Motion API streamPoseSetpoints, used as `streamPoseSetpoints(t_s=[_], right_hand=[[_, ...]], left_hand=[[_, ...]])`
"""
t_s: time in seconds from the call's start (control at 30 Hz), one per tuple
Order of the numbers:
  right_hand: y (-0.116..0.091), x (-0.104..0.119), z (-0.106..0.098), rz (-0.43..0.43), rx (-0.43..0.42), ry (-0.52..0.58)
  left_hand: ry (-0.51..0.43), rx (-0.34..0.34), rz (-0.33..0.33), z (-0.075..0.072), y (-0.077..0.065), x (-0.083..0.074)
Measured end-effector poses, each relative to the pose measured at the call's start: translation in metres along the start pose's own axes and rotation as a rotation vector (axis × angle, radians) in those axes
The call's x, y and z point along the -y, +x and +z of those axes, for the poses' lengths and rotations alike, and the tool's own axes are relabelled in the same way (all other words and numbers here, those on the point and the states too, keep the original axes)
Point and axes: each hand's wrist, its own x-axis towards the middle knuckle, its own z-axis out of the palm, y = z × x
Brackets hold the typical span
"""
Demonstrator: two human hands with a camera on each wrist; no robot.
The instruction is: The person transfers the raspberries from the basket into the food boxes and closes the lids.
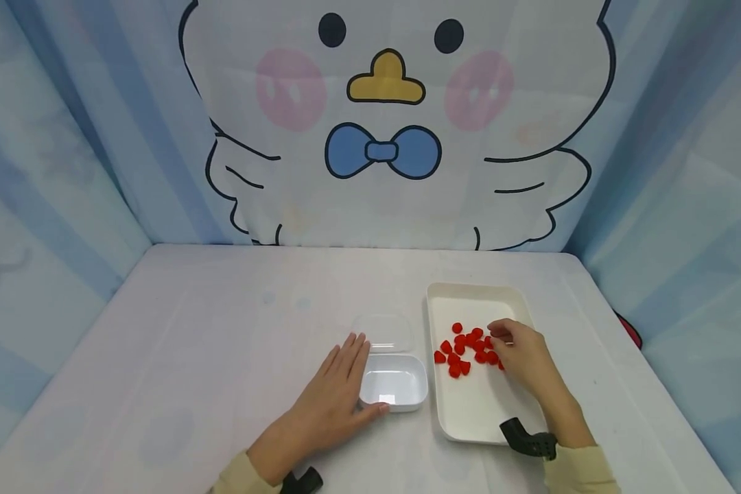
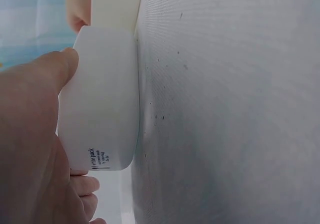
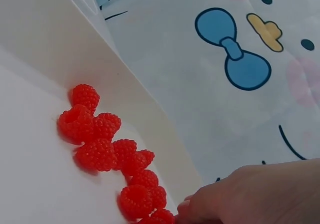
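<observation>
My left hand (image 1: 330, 401) rests against a small white plastic container (image 1: 395, 384), its fingers straight along the left side and its thumb at the front rim. In the left wrist view, the thumb lies on the outer wall of this container (image 2: 102, 98), which carries small dark print. My right hand (image 1: 525, 353) is bent over the right end of a group of red raspberries (image 1: 460, 339) in a cream tray (image 1: 475, 418). The right wrist view shows its fingertips right beside the lowest raspberries (image 3: 135, 201); I cannot tell whether they pinch one.
A clear plastic lid (image 1: 383, 333) lies directly behind the white container. The tray's raised wall (image 3: 145, 103) stands beside the raspberries. Printed fabric (image 1: 383, 206) hangs behind the white-covered table (image 1: 222, 309) and on both sides.
</observation>
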Motion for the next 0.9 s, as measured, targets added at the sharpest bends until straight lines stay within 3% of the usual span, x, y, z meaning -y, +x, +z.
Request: streamPoseSetpoints(t_s=[0.47,0.9], right_hand=[[0.0024,-0.0026,0.0023,0.002,0.046,0.008],[0.0042,-0.0037,0.0051,-0.002,0.006,-0.01]], left_hand=[[0.004,-0.003,0.003,-0.0003,0.0011,0.0007],[0.017,-0.017,0.016,-0.0024,-0.0001,-0.0002]])
